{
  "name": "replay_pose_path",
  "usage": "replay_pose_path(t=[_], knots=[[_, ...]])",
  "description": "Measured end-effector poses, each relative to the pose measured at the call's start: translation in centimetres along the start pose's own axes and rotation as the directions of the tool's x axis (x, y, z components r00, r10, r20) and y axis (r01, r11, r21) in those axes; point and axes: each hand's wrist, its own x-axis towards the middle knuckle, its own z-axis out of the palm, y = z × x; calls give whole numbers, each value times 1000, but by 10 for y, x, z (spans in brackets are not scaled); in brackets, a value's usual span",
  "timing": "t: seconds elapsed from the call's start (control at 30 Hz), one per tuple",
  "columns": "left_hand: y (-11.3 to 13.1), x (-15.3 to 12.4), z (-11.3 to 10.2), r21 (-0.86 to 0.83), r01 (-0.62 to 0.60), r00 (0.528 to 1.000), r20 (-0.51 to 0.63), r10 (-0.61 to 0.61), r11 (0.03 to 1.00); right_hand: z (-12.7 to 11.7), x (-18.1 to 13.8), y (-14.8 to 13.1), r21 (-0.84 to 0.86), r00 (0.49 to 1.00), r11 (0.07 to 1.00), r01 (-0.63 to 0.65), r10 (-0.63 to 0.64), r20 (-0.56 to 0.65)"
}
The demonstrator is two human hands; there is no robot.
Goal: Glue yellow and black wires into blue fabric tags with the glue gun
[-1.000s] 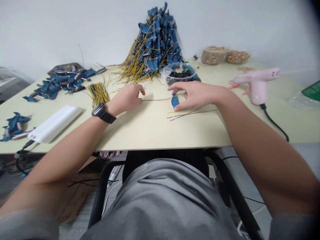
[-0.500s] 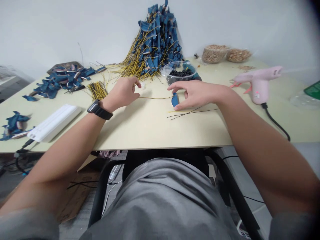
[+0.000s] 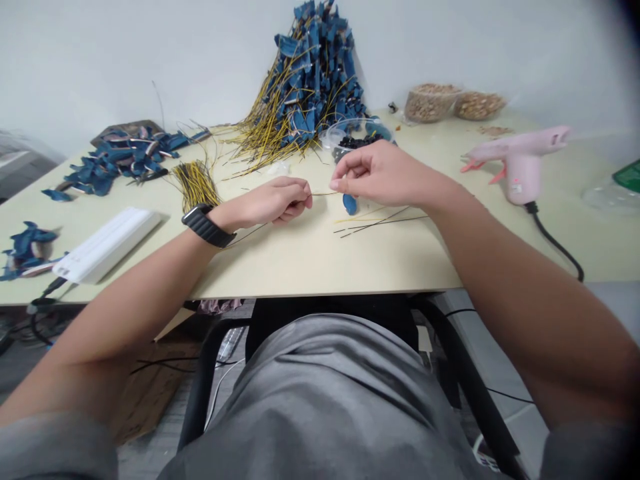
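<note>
My left hand point(image 3: 277, 203), with a black watch on the wrist, is curled shut around a thin yellow-black wire point(image 3: 323, 194) that runs right to my right hand point(image 3: 375, 175). My right hand is raised a little off the beige table point(image 3: 300, 260) and pinches the wire's other end together with a small blue fabric piece point(image 3: 350, 203) that hangs under the fingers. A few loose thin wires point(image 3: 380, 223) lie on the table just below my right hand.
A tall heap of finished blue-and-yellow pieces point(image 3: 310, 73) leans on the wall. In front of it stands a clear bowl of dark beads point(image 3: 357, 137). A pink glue gun point(image 3: 520, 160) stands at right, a wire bundle point(image 3: 196, 183) and white box point(image 3: 107, 243) at left.
My left hand slid right and closed on the wire. My right hand lifted off the table, taking the blue piece and the wire's end up with it.
</note>
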Motion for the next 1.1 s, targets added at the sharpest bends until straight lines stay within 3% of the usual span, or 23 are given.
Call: replay_pose_path(t=[0.2, 0.63, 0.73, 0.83, 0.93, 1.1], knots=[[-2, 6, 11, 12, -39, 999, 10, 39, 999, 12, 3, -7, -6, 997, 999, -36, 36, 70], [-10, 15, 18, 129, -180, 983, -6, 182, 975, 0, -2, -7, -21, 996, 999, -49, 51, 69], [-10, 17, 16, 273, -276, 953, -44, 299, 922, -9, -6, -9, -30, 997, 998, -63, 65, 50], [-5, 17, 14, 517, -319, 903, -88, 420, 794, -19, -14, -8, -70, 993, 990, -121, 121, -3], [0, 23, 18, 658, -263, 921, -47, 387, 706, -22, -23, 4, -53, 983, 982, -181, 179, -32], [2, 48, 29, 672, -253, 954, 54, 295, 696, -12, -28, 32, 60, 970, 968, -242, 242, 8]])
